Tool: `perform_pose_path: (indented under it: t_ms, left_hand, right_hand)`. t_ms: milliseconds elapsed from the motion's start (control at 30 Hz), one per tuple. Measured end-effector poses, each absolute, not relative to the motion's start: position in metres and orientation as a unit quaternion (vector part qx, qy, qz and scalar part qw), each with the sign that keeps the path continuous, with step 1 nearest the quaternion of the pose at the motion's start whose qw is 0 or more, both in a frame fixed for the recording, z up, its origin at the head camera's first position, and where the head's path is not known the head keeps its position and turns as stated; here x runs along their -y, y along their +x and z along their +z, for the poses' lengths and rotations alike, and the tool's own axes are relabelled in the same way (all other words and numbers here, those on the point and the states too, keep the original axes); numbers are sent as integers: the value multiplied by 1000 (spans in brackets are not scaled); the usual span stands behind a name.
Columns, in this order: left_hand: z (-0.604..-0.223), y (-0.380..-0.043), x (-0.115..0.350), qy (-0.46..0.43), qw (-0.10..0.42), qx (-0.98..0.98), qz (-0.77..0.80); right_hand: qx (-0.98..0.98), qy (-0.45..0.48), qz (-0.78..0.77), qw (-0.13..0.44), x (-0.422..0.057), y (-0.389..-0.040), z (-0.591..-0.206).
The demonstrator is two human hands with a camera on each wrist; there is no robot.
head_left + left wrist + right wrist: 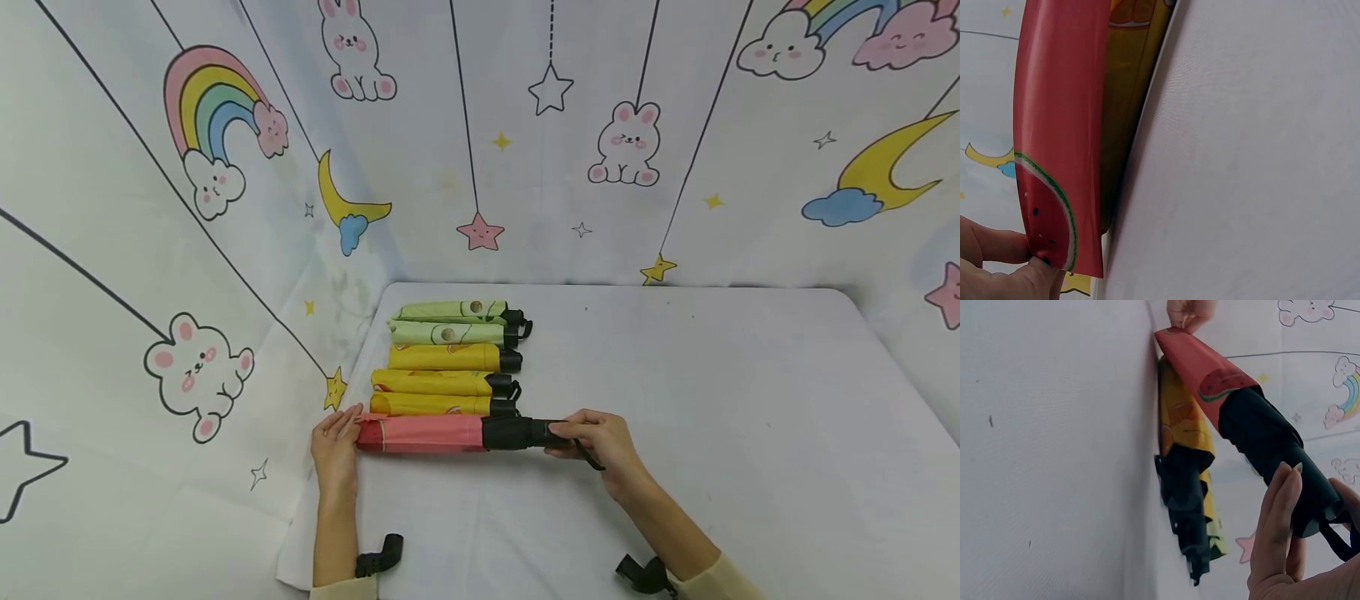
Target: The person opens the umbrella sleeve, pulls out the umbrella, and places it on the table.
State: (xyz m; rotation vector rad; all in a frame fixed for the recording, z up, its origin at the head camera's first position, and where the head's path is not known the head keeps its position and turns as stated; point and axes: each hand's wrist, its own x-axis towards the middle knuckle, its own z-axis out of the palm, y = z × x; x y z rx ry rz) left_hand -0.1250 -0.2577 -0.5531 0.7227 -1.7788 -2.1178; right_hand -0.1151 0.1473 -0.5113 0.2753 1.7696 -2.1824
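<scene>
A folded black umbrella [506, 433] lies lengthwise between my two hands, most of it inside a red sleeve [432, 434] with a watermelon print. My left hand [336, 446] pinches the far left end of that sleeve between thumb and fingers, at the printed slice in the left wrist view. At the other end, my right hand [602, 443] grips the black handle, and a dark strap [588, 455] hangs by the fingers. In the right wrist view, the black folds [1260, 428] stick out of the sleeve's open mouth. The sleeve overlaps the nearest yellow umbrella in the head view.
Beyond the red sleeve, several umbrellas lie in a row: yellow-sleeved ones [442, 358] nearer, green-sleeved ones [450, 333] at the back, black handles pointing right. All rest on a white-covered table [712, 400]. A printed white curtain [540, 183] stands behind and to the left.
</scene>
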Motion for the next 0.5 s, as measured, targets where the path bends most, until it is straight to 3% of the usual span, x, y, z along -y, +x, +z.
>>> perform_pose_path:
  t_ms: [500]
  left_hand:
    - [-550, -125, 258, 242, 141, 619, -734]
  right_hand:
    - [-629, 95, -758, 144, -173, -108, -509]
